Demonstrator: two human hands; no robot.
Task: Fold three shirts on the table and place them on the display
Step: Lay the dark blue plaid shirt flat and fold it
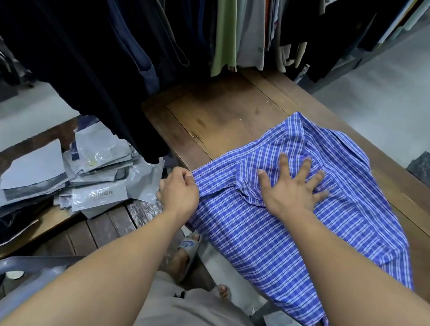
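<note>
Pressing down flat on the blue checked shirt (251,249) with the right hand (292,192), fingers straight and spread wide over the cloth's middle. Pinching the shirt's left edge with the left hand (180,192), fingers curled round the cloth just beside the rim of the wooden counter (223,109). Spread across the counter, with the lower part hanging over the near side. Hanging clothes (226,27) beyond, grey packets (89,195) piled to the left.
</note>
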